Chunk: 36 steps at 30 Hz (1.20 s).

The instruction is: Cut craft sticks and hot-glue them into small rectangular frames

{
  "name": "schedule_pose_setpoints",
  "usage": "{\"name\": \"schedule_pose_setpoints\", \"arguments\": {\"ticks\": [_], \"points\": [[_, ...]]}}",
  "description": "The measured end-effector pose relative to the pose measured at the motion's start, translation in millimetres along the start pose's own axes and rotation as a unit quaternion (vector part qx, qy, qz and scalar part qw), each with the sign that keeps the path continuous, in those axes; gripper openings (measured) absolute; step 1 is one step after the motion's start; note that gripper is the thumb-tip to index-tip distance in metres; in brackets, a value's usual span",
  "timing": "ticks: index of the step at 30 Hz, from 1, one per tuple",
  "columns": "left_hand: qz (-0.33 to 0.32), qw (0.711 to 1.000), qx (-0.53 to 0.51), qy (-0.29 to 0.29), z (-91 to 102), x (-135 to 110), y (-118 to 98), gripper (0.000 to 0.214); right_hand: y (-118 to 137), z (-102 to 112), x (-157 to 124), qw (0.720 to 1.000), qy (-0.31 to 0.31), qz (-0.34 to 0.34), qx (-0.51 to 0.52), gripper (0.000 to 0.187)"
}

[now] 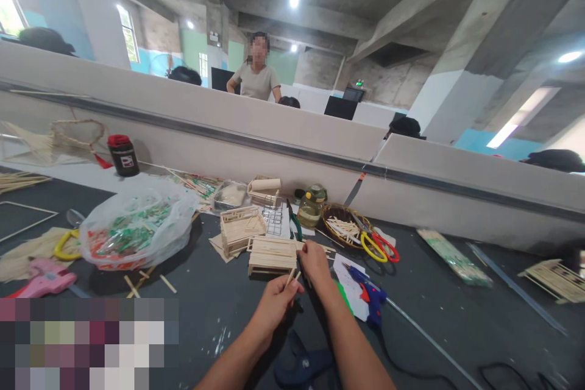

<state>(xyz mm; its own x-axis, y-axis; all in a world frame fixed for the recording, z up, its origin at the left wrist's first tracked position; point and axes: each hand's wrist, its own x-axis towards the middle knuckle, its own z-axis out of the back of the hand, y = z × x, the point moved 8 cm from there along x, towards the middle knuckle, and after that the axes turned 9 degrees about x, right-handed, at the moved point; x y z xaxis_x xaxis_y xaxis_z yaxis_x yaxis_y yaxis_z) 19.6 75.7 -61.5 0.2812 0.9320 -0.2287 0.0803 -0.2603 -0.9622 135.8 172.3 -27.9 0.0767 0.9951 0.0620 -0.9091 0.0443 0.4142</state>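
Across the lower frame we have a dark table (434,304), with a clear plastic bag (141,231) of red and green bits at centre left. Right of centre we see a wicker basket (327,226) holding pale sticks. A slatted wooden structure (273,254) sits mid-frame, just beside our hands. Our right hand (315,265) curls by its right end; we cannot tell what, if anything, it grips. Below, our left hand (276,297) pinches closed on thin wooden pieces (290,277).
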Motion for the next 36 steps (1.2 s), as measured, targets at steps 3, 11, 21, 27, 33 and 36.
{"name": "schedule_pose_setpoints", "arguments": {"ticks": [3,11,21,27,33,36], "points": [[-0.003,1.0,-0.015,-0.016,3.4,0,-1,0.051,-13,14,1,1.0,-0.008,-0.011,0.002,0.017],[0.014,0.996,-0.072,-0.041,3.8,-3,-1,0.036,-39,17,-21,0.999,0.0,-0.041,0.028,0.013],[0.032,0.989,-0.145,-0.009,-1.8,-6,0,0.037,-22,14,-51,0.953,0.075,-0.037,0.29,0.016],[0.095,0.98,-0.169,0.037,-8.1,-11,3,0.024,-11,17,-80,0.841,0.09,-0.059,0.53,0.026],[0.101,0.979,-0.151,0.093,-16.8,-15,1,0.025,-3,9,-88,0.783,0.141,-0.069,0.603,0.039],[0.12,0.979,-0.146,0.081,-15.5,-16,3,0.026,-1,7,-90,0.795,0.152,-0.068,0.584,0.031]]}}
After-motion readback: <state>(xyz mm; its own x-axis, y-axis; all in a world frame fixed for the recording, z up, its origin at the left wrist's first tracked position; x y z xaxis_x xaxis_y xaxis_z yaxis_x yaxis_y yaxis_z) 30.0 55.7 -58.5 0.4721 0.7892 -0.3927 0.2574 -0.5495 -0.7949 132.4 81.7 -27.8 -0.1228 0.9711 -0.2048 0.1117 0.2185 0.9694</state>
